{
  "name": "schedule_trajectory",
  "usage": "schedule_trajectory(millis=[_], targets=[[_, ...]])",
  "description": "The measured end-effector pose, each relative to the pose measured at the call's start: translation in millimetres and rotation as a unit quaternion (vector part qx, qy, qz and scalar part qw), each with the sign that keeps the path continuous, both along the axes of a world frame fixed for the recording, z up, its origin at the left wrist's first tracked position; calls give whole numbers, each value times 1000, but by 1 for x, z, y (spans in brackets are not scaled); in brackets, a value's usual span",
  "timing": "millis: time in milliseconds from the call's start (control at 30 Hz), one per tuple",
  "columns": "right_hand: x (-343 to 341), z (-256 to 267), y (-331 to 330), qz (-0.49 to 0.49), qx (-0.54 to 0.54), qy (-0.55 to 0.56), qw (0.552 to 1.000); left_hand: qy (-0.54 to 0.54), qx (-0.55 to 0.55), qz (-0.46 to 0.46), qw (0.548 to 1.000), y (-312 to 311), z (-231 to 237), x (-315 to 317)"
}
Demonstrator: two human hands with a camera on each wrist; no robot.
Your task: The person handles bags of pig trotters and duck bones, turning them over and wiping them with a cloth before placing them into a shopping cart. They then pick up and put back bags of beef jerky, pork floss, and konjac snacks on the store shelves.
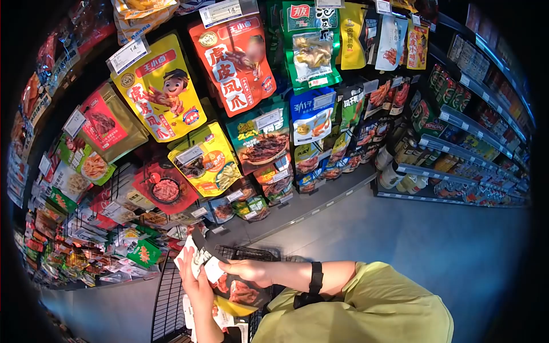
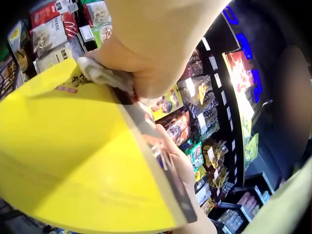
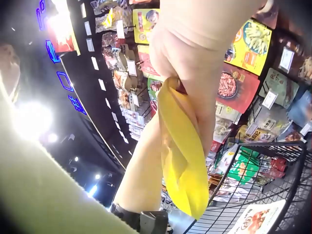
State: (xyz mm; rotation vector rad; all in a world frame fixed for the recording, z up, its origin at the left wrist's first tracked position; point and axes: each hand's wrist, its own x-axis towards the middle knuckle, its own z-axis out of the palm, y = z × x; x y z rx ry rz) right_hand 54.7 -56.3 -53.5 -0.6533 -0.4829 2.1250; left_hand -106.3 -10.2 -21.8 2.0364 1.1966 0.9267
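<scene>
A snack pouch (image 1: 243, 292), dark with pictures of meat pieces and a yellow lower end, is held tilted low in front of me. My left hand (image 1: 198, 292) grips its left side near the pale top end. From the right, my right hand (image 1: 251, 271) holds the opposite edge, thumb over the front. The left wrist view shows the broad yellow back (image 2: 92, 151) and a crumpled whitish piece (image 2: 105, 75) under the left hand. In the right wrist view, the yellow side (image 3: 183, 151) bulges below the right hand (image 3: 187, 63).
Below the hands stands a black wire cart (image 1: 166, 303) with a white picture packet (image 3: 258, 219) in it. Racks of hanging snack pouches (image 1: 157, 88) rise ahead, with price tags. Shelves (image 1: 457, 143) of cans and bottles line the right, beside grey floor (image 1: 434, 246).
</scene>
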Motion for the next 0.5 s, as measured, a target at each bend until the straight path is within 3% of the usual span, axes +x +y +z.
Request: schedule_trajectory(millis=[67,133,200,267,333,400,467,500], targets=[[9,22,-4,-22,-67,94,993,-39,-55,-12,998,-9,-1,8],[8,-13,4,-2,-36,116,993,47,5,-37,998,-22,9,17],[13,17,2,1,-111,151,982,99,23,-49,994,-33,11,20],[12,-8,10,-14,-66,125,990,166,39,-74,983,-43,14,23],[14,-5,10,-92,-60,122,986,193,28,-106,975,-54,15,24],[22,3,13,-103,-61,183,976,193,28,-147,970,-63,13,21],[29,-19,22,-127,48,124,983,163,-7,-186,969,-70,26,19],[31,-26,23,-121,10,156,980,145,-27,-202,968,-70,23,11]])
